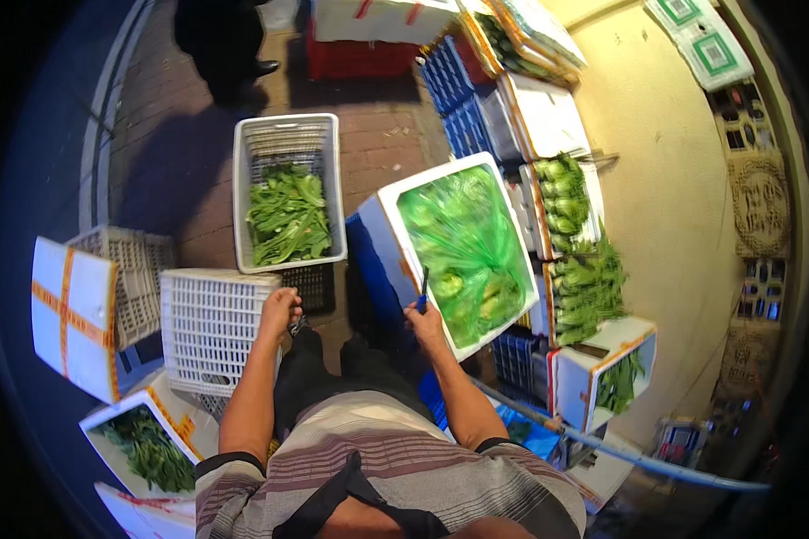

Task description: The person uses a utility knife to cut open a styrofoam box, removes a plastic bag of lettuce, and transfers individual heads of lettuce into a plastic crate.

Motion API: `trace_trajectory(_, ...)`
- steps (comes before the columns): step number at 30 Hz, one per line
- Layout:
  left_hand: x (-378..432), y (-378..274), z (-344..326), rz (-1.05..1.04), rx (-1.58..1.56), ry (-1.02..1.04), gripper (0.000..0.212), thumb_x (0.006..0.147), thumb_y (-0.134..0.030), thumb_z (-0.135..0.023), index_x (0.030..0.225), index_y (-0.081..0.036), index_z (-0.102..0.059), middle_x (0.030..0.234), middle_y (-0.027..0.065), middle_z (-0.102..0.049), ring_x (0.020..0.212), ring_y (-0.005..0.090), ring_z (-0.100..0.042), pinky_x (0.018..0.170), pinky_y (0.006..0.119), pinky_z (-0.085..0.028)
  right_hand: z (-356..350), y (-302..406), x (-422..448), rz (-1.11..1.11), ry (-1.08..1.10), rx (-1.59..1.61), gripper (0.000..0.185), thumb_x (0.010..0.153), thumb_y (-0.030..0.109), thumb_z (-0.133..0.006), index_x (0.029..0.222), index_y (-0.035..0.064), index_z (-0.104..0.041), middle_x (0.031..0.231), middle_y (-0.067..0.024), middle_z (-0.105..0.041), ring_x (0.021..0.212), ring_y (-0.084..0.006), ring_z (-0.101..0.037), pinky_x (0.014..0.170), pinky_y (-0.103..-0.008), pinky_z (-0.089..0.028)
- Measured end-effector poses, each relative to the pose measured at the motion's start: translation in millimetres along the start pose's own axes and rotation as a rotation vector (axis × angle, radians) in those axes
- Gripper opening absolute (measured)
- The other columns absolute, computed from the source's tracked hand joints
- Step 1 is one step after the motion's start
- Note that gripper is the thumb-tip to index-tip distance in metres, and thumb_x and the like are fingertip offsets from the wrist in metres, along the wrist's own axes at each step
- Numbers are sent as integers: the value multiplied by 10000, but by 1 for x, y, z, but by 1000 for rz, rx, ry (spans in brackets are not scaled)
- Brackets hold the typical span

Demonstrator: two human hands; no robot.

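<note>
My right hand grips a small knife with a blue handle, its dark blade pointing away from me. Beside and beneath it stands a white foam box, tilted towards the right. A green plastic bag fills that box, with pale green vegetables showing through. My left hand hangs with curled fingers near an upturned white plastic crate; nothing shows in it. Ahead, another white crate holds loose leafy greens.
On the right, foam boxes hold bok choy and leafy stalks along a wall. A blue pole crosses the lower right. At left is an open foam box of greens. A person in dark clothes stands ahead.
</note>
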State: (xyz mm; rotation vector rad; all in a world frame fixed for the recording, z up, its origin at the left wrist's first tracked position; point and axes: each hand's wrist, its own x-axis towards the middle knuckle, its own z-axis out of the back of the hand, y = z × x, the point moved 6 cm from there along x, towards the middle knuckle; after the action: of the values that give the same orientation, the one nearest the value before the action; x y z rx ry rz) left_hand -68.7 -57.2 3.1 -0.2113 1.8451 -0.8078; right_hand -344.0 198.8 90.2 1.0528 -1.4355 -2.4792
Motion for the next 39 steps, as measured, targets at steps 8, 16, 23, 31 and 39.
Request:
trace_trajectory(8, -30, 42, -127, 80, 209, 195, 348, 972, -249, -687, 1214, -32, -565, 949, 64, -659, 672, 91, -589, 568, 203, -453, 228, -73, 56, -22, -561, -51, 187, 867, 124, -666, 994, -3, -613, 805, -79, -620, 583, -192, -626, 532, -328, -534)
trace_trajectory(16, -48, 47, -229, 38, 420, 197, 389, 955, -267, -694, 1236, -7, -626, 979, 43, -688, 747, 83, -591, 645, 225, -468, 221, -81, 106, -217, -578, -406, 356, 823, 300, -655, 1003, -7, -664, 973, -272, -703, 939, -468, -671, 840, -539, -511)
trace_trajectory(23, -56, 52, -325, -53, 479, 305, 410, 955, -254, -696, 1240, 31, -627, 996, 51, -679, 775, 114, -612, 706, 245, -508, 218, -85, 112, -175, -372, -261, 307, 810, 307, -657, 910, 18, -679, 854, -225, -709, 840, -429, -689, 756, -508, -527)
trace_trajectory(31, -6, 70, -430, -122, 614, 435, 420, 964, -286, -682, 1220, 46, -655, 939, 74, -686, 711, 128, -630, 630, 249, -506, 228, -87, 92, -80, -154, 235, 186, 870, 186, -720, 820, 30, -631, 656, -23, -603, 531, -133, -597, 524, -298, -476)
trace_trajectory(39, 31, 91, -528, -192, 1055, 587, 326, 933, -305, -682, 1055, -7, -730, 872, 180, -716, 776, 253, -707, 724, 388, -545, 264, -75, 114, -196, -348, 447, 143, 898, 148, -698, 926, 16, -652, 735, -65, -648, 527, -147, -581, 520, -304, -497)
